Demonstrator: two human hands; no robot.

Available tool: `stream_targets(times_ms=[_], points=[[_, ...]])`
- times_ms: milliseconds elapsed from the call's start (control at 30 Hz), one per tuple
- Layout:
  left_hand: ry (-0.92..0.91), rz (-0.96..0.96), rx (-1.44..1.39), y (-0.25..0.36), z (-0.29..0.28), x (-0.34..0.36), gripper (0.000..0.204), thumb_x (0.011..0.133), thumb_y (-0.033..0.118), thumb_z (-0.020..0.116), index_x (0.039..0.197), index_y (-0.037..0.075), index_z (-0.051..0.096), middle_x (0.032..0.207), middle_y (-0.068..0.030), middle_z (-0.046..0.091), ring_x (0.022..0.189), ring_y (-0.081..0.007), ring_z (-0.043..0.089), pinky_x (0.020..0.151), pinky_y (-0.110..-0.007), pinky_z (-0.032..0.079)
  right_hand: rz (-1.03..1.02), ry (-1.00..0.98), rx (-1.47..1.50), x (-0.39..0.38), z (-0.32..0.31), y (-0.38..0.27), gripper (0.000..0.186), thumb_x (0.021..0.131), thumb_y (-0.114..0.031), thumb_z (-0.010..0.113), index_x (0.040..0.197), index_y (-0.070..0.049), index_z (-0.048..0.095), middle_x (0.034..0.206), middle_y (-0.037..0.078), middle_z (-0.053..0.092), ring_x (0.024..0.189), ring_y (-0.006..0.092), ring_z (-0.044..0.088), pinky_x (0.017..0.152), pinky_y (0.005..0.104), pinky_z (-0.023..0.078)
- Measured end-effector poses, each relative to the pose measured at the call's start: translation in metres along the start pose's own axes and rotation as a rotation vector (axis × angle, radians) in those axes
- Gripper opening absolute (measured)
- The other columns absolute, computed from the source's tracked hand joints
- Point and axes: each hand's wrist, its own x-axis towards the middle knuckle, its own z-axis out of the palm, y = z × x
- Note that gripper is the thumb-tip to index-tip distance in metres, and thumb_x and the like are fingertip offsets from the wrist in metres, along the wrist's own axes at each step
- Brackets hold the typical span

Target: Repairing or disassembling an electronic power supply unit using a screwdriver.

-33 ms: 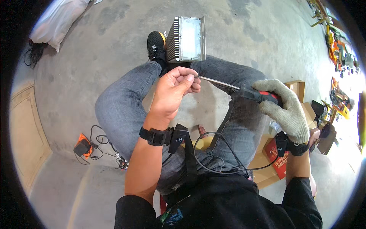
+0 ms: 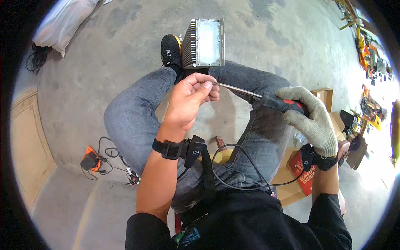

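Note:
A screwdriver with a black and red handle lies crosswise above my thighs, its steel shaft pointing left. My right hand, in a pale knitted glove, is closed around the handle. My bare left hand is pinched at the shaft's tip; whether a small part sits between thumb and finger is hidden. Beyond my hands, a grey finned metal housing with a pale front panel stands by my black shoe.
An open cardboard box with a red printed piece lies beside my right thigh. Tools and parts are strewn along the far right. An orange-and-black device with cables sits at left. A white sack is at upper left.

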Motion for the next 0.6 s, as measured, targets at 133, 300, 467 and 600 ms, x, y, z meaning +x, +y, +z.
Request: stream_targets(times_ms=[133, 300, 467, 600], points=[[-0.014, 0.010, -0.073, 0.002, -0.001, -0.002, 0.013, 0.104, 0.011, 0.060, 0.114, 0.003, 0.065, 0.099, -0.0066, 0.071, 0.087, -0.0140, 0.068, 0.082, -0.027, 0.057, -0.033, 0.003, -0.022, -0.001, 0.001, -0.005, 0.044, 0.080, -0.006, 0.068, 0.123, 0.000, 0.066, 0.115, 0.007, 0.070, 0.110, 0.0147, 0.062, 0.102, 0.0317, 0.047], [-0.041, 0.025, -0.112, 0.003, 0.000, -0.003, 0.013, 0.104, 0.012, 0.061, 0.114, 0.003, 0.065, 0.098, -0.0064, 0.070, 0.086, -0.0144, 0.068, 0.083, -0.028, 0.057, -0.019, 0.006, -0.053, -0.005, -0.001, -0.011, 0.044, 0.080, -0.006, 0.067, 0.123, 0.000, 0.066, 0.114, 0.006, 0.070, 0.109, 0.0144, 0.062, 0.101, 0.0316, 0.048], [-0.013, 0.020, -0.088, 0.003, 0.003, -0.004, 0.013, 0.104, 0.012, 0.061, 0.113, 0.003, 0.065, 0.097, -0.0062, 0.071, 0.085, -0.0144, 0.068, 0.082, -0.028, 0.057, -0.035, 0.024, -0.059, -0.007, 0.001, -0.014, 0.042, 0.081, -0.007, 0.067, 0.123, -0.001, 0.067, 0.111, 0.005, 0.070, 0.109, 0.0139, 0.062, 0.100, 0.0316, 0.047], [-0.006, 0.049, -0.032, 0.006, 0.006, -0.004, 0.012, 0.104, 0.010, 0.061, 0.112, 0.002, 0.066, 0.096, -0.0063, 0.071, 0.084, -0.0142, 0.068, 0.082, -0.029, 0.057, -0.117, 0.057, -0.121, -0.009, 0.003, -0.019, 0.040, 0.085, -0.008, 0.065, 0.124, 0.000, 0.066, 0.108, 0.007, 0.069, 0.099, 0.0132, 0.064, 0.089, 0.0296, 0.053]])
